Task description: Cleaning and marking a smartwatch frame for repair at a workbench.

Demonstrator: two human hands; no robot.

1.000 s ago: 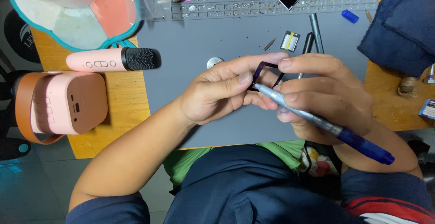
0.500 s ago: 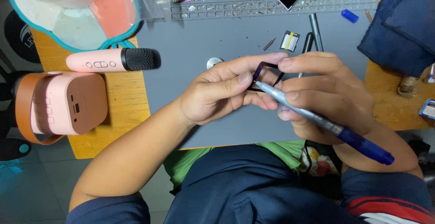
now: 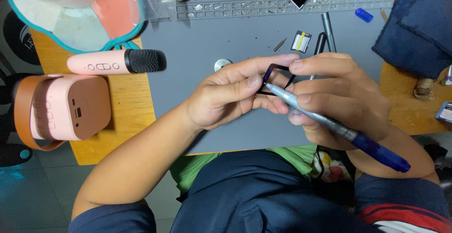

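Head view: over the grey work mat (image 3: 212,124), the left hand (image 3: 226,96) pinches a small square black frame (image 3: 275,79) by its edges. The right hand (image 3: 343,98) grips a silver, blue-handled tool (image 3: 329,124), its tip at the frame's lower-left corner. The prying looks mid-step; steady, light tip pressure seems needed next.

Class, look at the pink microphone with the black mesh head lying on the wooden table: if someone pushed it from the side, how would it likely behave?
The pink microphone lies on its side and looks round-bodied, so it would probably roll rather than slide. The wooden table under it looks flat and smooth, giving little to stop it. Its plastic-looking body appears rigid, so it likely won't flex.
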